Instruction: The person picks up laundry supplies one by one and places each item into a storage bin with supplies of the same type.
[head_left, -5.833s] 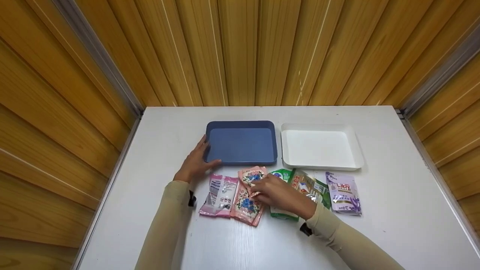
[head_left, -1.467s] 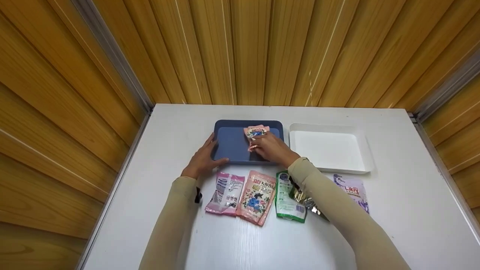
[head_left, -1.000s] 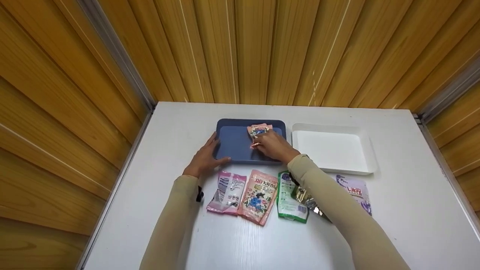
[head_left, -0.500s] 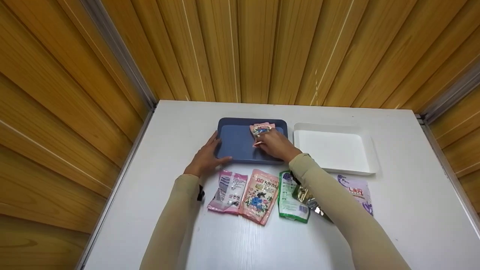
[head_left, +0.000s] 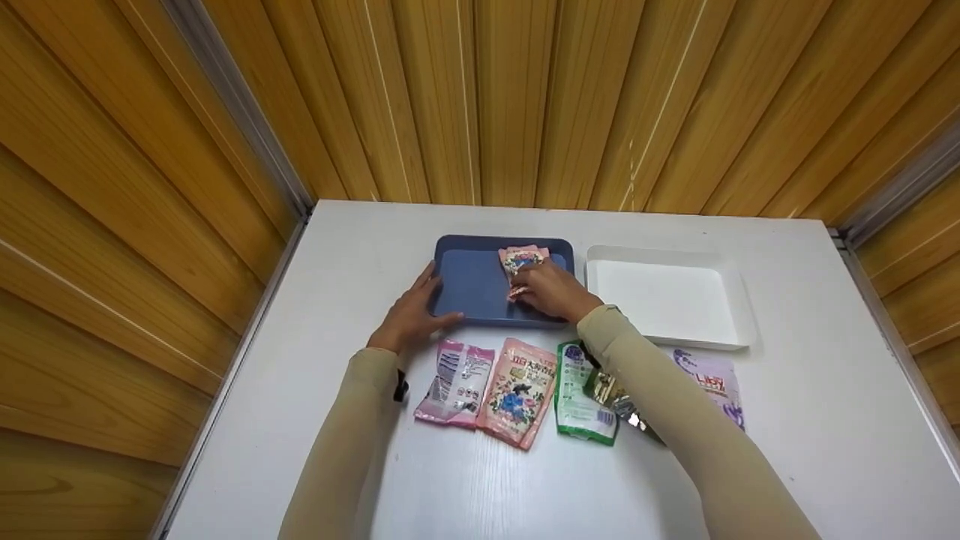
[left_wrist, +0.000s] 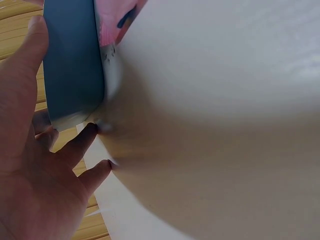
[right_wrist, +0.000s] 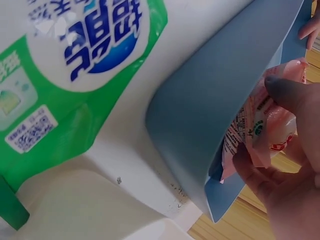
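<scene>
My right hand [head_left: 553,289] pinches a pink flowered detergent pouch [head_left: 517,259] inside the right part of the blue tray [head_left: 472,289]. In the right wrist view, thumb and fingers grip the crinkled pouch [right_wrist: 257,125] just inside the tray wall [right_wrist: 200,95]. My left hand [head_left: 409,315] rests against the tray's left end, thumb at the front wall, fingers spread along the side. Seen from the left wrist, the hand [left_wrist: 45,170] touches the tray corner [left_wrist: 75,65] with fingers mostly straight. Another pink flowered pouch [head_left: 517,394] lies on the table in front of the tray.
A white tray [head_left: 664,300] stands right of the blue one. On the white table [head_left: 450,487] lie a pink-and-white pack [head_left: 457,384], a green pouch [head_left: 585,397], a gold-silver pouch [head_left: 611,394] partly under the right sleeve, and a purple pouch [head_left: 712,382].
Since the earliest frame, my right hand has carried a pink pouch from the row on the table into the blue tray. During the last second it shifted only slightly. The left hand stays at the tray.
</scene>
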